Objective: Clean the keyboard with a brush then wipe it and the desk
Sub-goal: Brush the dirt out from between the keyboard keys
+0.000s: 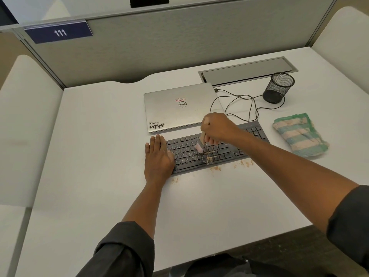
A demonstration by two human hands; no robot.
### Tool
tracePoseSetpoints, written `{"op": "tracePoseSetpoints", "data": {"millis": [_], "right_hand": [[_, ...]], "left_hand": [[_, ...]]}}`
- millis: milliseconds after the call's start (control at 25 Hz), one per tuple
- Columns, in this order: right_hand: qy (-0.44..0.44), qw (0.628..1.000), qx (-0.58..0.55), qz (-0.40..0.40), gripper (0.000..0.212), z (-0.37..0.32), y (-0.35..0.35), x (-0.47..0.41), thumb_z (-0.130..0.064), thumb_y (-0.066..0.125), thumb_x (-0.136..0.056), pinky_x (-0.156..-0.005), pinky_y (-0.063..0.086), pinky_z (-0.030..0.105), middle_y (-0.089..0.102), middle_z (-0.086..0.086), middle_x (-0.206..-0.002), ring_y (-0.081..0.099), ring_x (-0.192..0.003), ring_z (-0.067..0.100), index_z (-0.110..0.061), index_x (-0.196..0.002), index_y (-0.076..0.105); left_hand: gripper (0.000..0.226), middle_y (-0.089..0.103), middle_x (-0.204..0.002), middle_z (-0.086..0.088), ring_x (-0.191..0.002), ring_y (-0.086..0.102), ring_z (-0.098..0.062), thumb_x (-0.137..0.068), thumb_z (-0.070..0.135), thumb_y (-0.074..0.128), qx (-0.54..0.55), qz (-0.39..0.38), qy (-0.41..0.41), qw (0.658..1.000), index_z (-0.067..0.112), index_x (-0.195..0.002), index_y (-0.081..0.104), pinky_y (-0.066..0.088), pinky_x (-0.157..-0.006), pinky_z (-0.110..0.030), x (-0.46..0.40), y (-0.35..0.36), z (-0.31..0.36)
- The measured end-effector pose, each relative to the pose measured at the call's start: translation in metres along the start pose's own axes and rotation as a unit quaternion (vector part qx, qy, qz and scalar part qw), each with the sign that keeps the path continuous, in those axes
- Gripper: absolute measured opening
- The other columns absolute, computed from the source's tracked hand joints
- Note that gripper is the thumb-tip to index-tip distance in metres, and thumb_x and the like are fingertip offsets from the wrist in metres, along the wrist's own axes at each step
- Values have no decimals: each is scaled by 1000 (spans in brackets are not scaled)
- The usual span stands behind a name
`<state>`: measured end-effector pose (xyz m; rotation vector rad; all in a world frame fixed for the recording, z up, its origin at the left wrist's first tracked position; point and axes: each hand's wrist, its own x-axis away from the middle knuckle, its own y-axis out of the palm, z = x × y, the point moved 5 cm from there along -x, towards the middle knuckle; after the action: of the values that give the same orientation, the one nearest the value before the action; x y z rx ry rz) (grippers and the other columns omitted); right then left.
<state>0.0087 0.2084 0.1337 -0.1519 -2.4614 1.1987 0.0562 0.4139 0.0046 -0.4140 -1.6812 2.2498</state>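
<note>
Head view, right hand (216,126) fingers gripping brush (201,144) over keyboard (223,150), left hand (157,156) flat on its end

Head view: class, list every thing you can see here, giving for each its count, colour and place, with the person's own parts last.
keyboard: one, black, desk centre, crumbs on its keys
brush: one, pale handle, on the keys
laptop: one, silver, closed, behind the keyboard
cable: one, black, from the laptop's right side
pen cup: one, black mesh, back right
cloth: one, green and pink, folded, right of the keyboard
crumbs: scattered, brown, before the keyboard
desk: one, white
sign: one, blue, "111", partition
left hand: flat on the keyboard's left end
right hand: grips the brush
</note>
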Motion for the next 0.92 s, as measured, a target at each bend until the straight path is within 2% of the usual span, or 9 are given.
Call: {"op": "tracePoseSetpoints", "data": {"millis": [80,200,240,360,440,600,680,800,920], "right_hand": [[1,1000,15,9,29,4,-2,1,-10,44,-96,-56,60,33,73,13,-68,71,-59,27,-3,-81,67],[16,994,83,74,27,16,-18,0,-14,43,-95,-63,61,38,67,8,-65,64,-54,22,-9,-76,62],[20,994,67,80,26,19,-22,1,-13,43,-94,-62,61,39,68,9,-64,66,-54,23,-9,-77,63],[18,995,-81,54,21,24,-16,6,-11,46,-97,-54,59,34,72,11,-67,69,-56,24,-9,-88,65],[13,993,-111,38,18,27,-7,9,-12,48,-98,-51,56,32,73,11,-68,68,-56,24,-8,-91,64],[19,993,31,114,22,34,-21,3,-15,46,-95,-69,59,41,70,11,-80,68,-71,28,-8,-90,66],[1,991,12,135,23,33,-28,2,-17,44,-96,-69,58,40,69,10,-84,67,-73,26,-9,-94,65],[-15,992,-45,117,21,30,-22,2,-18,45,-97,-67,57,39,70,9,-83,66,-70,23,-11,-96,64],[0,997,19,70,25,32,-15,0,-14,43,-93,-65,60,41,71,8,-73,67,-64,24,-7,-85,65]], "left_hand": [[82,22,-167,-14,-156,11,-27,-86,36,5,0,-1,2,1000,1,-158,23,3,-128,-43,0,0,0],[80,21,-167,-14,-156,10,-27,-87,34,6,-4,-3,3,1000,1,-158,22,3,-128,-43,0,0,-1],[79,21,-167,-14,-156,10,-27,-88,34,7,-4,-4,2,1000,1,-158,22,3,-128,-43,0,1,0],[77,21,-167,-14,-156,10,-27,-89,32,10,-2,-6,2,1000,1,-158,22,3,-128,-43,0,0,0],[78,22,-166,-14,-156,10,-27,-88,32,10,1,-5,3,1000,1,-158,23,3,-128,-43,0,-1,0],[73,22,-166,-14,-156,10,-28,-91,29,18,-4,-5,3,1000,1,-158,23,3,-128,-43,0,0,0],[72,22,-166,-14,-156,10,-27,-92,29,20,0,-8,0,1000,1,-158,24,3,-128,-43,0,1,-1],[72,23,-166,-14,-156,10,-28,-92,29,20,-3,-6,3,1000,1,-158,24,4,-128,-43,0,1,-1],[72,23,-166,-15,-156,10,-28,-92,29,19,-4,-6,4,1000,1,-158,23,4,-128,-43,0,2,-1]]}}
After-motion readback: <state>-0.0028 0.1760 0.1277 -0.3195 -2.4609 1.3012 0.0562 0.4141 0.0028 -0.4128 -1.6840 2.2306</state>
